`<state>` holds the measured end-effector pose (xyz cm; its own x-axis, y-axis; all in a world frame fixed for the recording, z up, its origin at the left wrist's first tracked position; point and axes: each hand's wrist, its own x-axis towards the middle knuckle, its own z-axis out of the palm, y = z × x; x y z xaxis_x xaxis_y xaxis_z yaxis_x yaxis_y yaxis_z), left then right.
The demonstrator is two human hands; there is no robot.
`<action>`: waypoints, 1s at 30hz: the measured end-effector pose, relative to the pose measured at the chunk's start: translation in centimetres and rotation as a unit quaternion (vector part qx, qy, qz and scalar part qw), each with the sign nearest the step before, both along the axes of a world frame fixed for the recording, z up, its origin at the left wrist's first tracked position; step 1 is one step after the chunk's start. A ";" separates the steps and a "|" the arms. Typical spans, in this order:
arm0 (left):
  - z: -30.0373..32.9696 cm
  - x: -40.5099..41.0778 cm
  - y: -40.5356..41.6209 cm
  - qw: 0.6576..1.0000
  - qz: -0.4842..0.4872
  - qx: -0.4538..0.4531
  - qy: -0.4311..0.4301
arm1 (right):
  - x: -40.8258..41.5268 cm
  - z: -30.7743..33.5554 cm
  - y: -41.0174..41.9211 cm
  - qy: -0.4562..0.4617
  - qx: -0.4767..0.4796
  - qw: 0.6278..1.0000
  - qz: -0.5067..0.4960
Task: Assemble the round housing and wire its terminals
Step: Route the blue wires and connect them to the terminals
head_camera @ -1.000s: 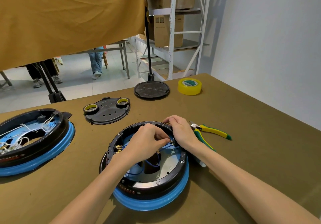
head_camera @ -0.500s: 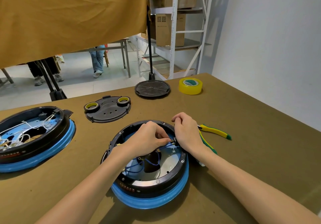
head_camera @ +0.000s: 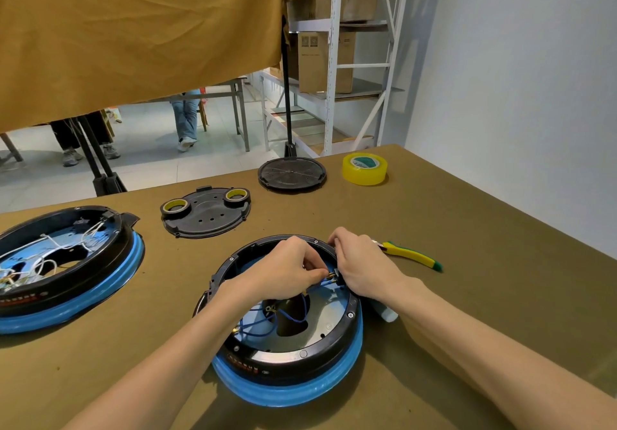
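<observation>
Since the earlier frames, little movement is seen: both hands have stayed at the far right rim of the round housing (head_camera: 290, 356), with the right hand shifted slightly along the rim. In the head view, the housing, black with a blue ring below, is set on the tabletop (head_camera: 467, 289) directly before the person. A small brass terminal (head_camera: 330, 276) on a blue wire (head_camera: 293, 318) is pinched by the curled fingers of the left hand (head_camera: 283, 271). The rim beside the terminal is gripped by the right hand (head_camera: 362, 267), fingers curled over it. Yellow-green pliers (head_camera: 414, 257) are laid just beyond the right hand. A second housing (head_camera: 63, 269) with white wires is placed well to the left. A black plate (head_camera: 207, 217) carrying two tape rolls, a round black cover (head_camera: 292, 174) and yellow tape (head_camera: 365, 168) are set farther back.
</observation>
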<state>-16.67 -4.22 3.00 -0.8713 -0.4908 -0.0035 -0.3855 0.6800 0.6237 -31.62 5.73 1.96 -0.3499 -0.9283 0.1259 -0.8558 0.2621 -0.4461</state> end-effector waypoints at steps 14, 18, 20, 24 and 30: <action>0.7 1.6 0.1 0.999 0.009 -0.040 0.024 | -0.1 2.1 -1.3 -0.051 0.050 0.997 0.032; 1.2 4.7 0.7 0.979 0.080 -0.103 0.156 | -0.7 2.0 -1.0 -0.055 0.100 0.992 0.055; 1.0 6.4 1.4 0.963 0.115 -0.061 0.237 | -0.5 1.8 -1.1 -0.048 0.104 0.992 0.047; -0.7 9.6 1.8 0.947 0.174 -0.062 0.265 | 0.0 1.5 -1.5 -0.060 0.108 0.991 0.048; -2.9 10.7 0.5 0.933 0.245 -0.003 0.264 | 0.1 2.1 -2.1 -0.100 0.092 0.989 0.062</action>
